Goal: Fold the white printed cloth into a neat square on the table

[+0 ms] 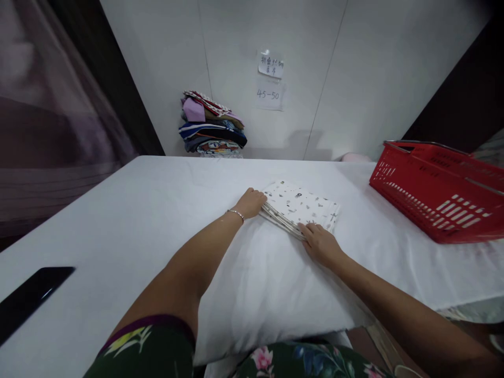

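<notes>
- The printed cloth (301, 202) lies folded in layers on the white table (157, 199), in front of me
- My left hand (252, 202) pinches one end of its layered edge
- My right hand (321, 243) pinches the other end, fingers on top
- To the right, well apart, stands a red basket (427, 191)
- At near left, a black phone (35, 296)
- Past the far edge, a fabric pile (212, 128)

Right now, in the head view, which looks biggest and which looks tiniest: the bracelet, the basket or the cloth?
1. Basket, biggest even though the picture's edge cuts it off
2. Cloth
3. Bracelet, easily the tiniest
</notes>
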`<act>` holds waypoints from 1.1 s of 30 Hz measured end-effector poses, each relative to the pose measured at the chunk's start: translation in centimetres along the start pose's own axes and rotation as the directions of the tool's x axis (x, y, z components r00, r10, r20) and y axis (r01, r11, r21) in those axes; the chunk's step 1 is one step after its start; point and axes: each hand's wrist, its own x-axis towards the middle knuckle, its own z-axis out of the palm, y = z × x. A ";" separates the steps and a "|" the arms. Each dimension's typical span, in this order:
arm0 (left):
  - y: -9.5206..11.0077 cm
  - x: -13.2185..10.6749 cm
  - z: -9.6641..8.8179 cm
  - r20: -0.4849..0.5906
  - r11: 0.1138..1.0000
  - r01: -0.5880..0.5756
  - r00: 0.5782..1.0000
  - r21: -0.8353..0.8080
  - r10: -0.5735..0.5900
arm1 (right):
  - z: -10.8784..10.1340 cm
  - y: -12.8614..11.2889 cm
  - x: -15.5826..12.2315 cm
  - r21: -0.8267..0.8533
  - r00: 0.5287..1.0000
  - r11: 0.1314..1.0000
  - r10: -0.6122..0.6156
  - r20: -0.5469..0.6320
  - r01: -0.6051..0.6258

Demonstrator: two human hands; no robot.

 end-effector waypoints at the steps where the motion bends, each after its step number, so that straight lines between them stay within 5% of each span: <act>1: 0.0 0.2 -0.2 0.014 1.000 0.014 1.000 -0.009 -0.014 | 0.0 0.1 0.0 0.008 1.000 1.000 0.003 0.009 -0.003; 11: 0.2 2.4 -1.4 0.133 0.991 0.136 0.982 -0.010 -0.134 | -0.5 1.0 0.0 0.116 0.996 0.992 0.049 0.078 -0.057; 20: 0.0 3.7 -2.7 0.206 0.980 0.198 0.959 0.011 -0.196 | -0.6 -0.9 2.6 0.036 0.994 0.993 0.112 -0.018 -0.111; 26: 0.2 3.7 -3.0 0.215 0.978 0.207 0.955 0.009 -0.204 | 0.6 -2.4 3.6 -0.063 0.990 0.988 0.136 -0.035 -0.138; 33: -0.2 2.8 -2.8 0.154 0.981 0.192 0.970 -0.023 -0.186 | 0.4 -0.5 1.6 -0.113 0.994 0.989 0.086 -0.070 -0.093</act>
